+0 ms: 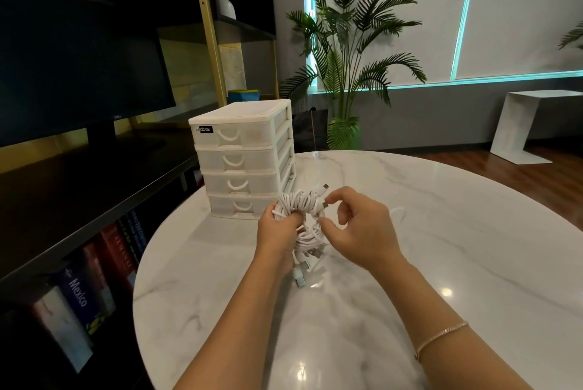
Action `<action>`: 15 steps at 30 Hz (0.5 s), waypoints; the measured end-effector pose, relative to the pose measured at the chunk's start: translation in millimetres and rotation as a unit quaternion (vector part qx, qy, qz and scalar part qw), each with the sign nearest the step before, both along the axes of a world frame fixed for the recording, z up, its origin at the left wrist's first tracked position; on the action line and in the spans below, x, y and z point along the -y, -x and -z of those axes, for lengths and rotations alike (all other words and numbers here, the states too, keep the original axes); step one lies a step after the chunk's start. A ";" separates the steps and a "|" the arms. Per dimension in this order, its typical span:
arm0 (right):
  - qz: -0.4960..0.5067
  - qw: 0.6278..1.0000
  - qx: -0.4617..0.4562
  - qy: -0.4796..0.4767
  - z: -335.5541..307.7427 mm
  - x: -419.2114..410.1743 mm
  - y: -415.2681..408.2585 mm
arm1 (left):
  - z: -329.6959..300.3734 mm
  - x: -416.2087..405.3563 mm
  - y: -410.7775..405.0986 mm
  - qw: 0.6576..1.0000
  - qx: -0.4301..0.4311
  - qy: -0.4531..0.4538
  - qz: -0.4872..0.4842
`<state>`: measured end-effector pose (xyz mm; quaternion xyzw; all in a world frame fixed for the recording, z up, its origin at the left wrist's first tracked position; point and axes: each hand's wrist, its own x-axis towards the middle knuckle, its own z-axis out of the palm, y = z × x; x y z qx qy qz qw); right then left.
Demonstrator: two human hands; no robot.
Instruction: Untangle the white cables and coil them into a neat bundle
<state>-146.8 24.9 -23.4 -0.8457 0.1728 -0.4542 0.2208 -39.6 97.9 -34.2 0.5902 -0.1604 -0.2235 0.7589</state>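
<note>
A person is holding a coil of white cables [299,216] just above a round marbled worktop [441,232], a little left of its middle and near the front of a white drawer unit [243,159]. The left hand [277,232] is gripping the left side of the coil, its fingers [291,219] curling round the bunched loops. The right hand [359,232] is pinching a small plug [325,205] at the top right of the coil between thumb and forefinger, while its other fingers are hanging loosely bent. A second small plug [325,186] is sticking up at the far side of the coil. Several larger flat plugs [303,273] are dangling from the near side of the coil, between the two wrists, the lowest reaching down to the worktop or close to it. A loose loop of white cable [398,211] is lying on the worktop just right of the right hand. A thin bracelet [441,337] is sitting on the right forearm.

The drawer unit is standing on the far left part of the worktop, with four drawers closed. Left of the worktop a dark shelf is carrying a monitor [79,68], and books [88,288] are standing on the level below. A palm plant [347,52] is standing at the far side of the room by a window blind, and a white side table [523,124] is standing at the far right on the wooden floor.
</note>
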 end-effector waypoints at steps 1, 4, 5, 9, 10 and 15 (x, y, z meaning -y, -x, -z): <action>0.006 1.000 0.005 0.010 0.8 0.2 -0.8 | 0.5 0.0 -0.2 1.000 -0.005 0.002 0.002; 0.012 0.998 0.007 0.065 0.4 -4.1 -2.8 | 1.2 2.1 2.6 1.000 -0.010 0.006 0.019; 0.024 0.996 -0.028 0.082 0.3 -6.9 -4.1 | 0.9 2.4 4.5 0.999 -0.017 0.011 0.028; 0.102 0.965 -0.237 0.039 -4.2 -14.2 -10.1 | -0.5 0.3 9.6 0.990 -0.087 0.058 0.094; 0.109 0.962 -0.251 0.023 -3.8 -14.1 -11.5 | -1.8 -0.9 10.6 0.986 -0.100 0.070 0.117; 0.085 0.970 -0.226 -0.039 0.4 -13.2 -12.5 | -4.6 -1.8 10.2 0.969 -0.111 0.115 0.187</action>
